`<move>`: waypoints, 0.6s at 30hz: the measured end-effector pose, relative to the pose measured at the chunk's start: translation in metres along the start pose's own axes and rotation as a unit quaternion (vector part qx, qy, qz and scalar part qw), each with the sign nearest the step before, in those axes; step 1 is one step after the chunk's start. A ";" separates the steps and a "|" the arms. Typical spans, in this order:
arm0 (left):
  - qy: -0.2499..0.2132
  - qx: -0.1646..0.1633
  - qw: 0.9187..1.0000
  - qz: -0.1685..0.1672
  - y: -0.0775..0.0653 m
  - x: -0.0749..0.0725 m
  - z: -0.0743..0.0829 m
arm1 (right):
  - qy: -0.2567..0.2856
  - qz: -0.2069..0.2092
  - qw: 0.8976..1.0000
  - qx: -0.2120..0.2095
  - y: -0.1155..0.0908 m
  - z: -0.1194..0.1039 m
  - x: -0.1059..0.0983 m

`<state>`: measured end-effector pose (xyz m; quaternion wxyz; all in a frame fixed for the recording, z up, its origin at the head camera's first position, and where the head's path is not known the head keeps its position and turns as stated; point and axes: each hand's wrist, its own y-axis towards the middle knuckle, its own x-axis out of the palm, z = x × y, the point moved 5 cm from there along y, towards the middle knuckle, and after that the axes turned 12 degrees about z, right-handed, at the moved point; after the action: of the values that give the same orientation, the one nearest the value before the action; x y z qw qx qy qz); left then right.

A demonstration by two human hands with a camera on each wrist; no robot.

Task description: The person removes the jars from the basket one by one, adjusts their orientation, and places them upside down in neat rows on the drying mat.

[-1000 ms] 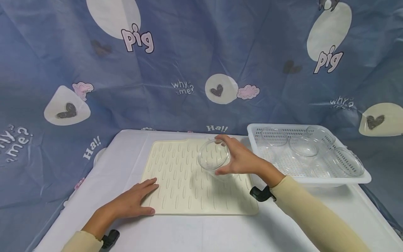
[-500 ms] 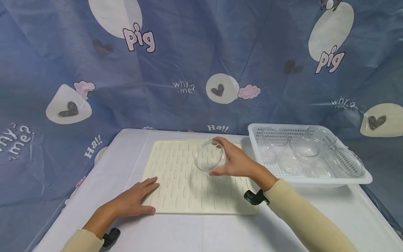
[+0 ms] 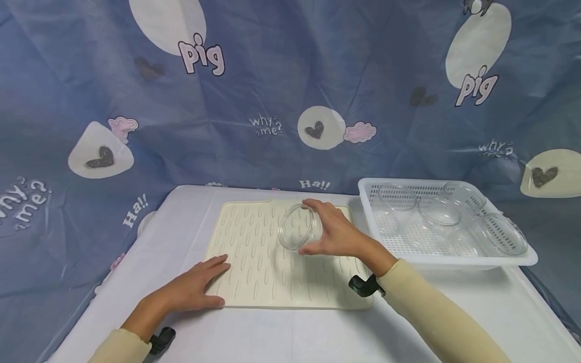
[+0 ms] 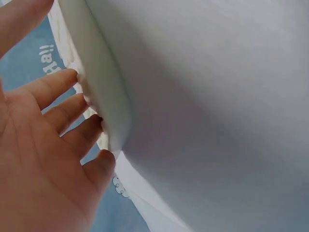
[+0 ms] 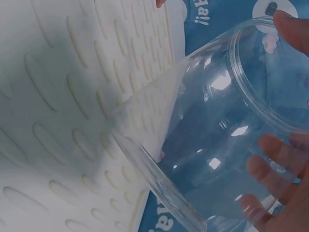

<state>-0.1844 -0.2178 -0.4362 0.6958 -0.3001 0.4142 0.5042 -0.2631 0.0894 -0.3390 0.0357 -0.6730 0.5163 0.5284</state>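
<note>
i see right hand (image 3: pixel 333 230) gripping tilted clear bowl (image 3: pixel 296 229) over mat (image 3: pixel 249 285), left hand (image 3: pixel 192 290) spread at mat edge; smooth bowl could slip if grip loosens.

I cannot surely tell the room's kind. A printed blue curtain (image 3: pixel 272 65) hangs behind a white-covered table (image 3: pixel 290 335).

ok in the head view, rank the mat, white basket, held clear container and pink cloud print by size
1. Mat and white basket: too close to rank
2. Held clear container
3. Pink cloud print
</note>
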 end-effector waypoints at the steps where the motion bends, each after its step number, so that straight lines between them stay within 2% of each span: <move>1: -0.002 -0.005 1.000 -0.002 0.001 -0.001 0.000 | -0.002 0.000 1.000 0.001 0.000 0.000 0.000; 4: 0.001 -0.006 1.000 0.011 0.004 -0.008 0.005 | -0.003 -0.001 1.000 0.001 0.001 -0.001 0.001; 8: 0.003 0.022 0.997 0.071 0.012 -0.029 0.022 | -0.003 -0.008 1.000 -0.002 0.003 -0.003 0.002; 12: -0.009 0.056 0.989 0.140 0.022 -0.048 0.044 | 0.001 -0.018 1.000 0.000 0.005 -0.005 0.004; 15: -0.022 0.075 0.981 0.178 0.028 -0.054 0.058 | 0.013 -0.028 1.000 0.006 0.005 -0.005 0.005; 18: -0.034 0.098 0.974 0.202 0.033 -0.055 0.068 | 0.028 -0.036 0.999 0.011 0.006 -0.006 0.007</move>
<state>-0.2051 -0.1751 -0.3554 0.6195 -0.1235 0.4892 0.6014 -0.2642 0.0789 -0.3389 0.0480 -0.7053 0.4980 0.5023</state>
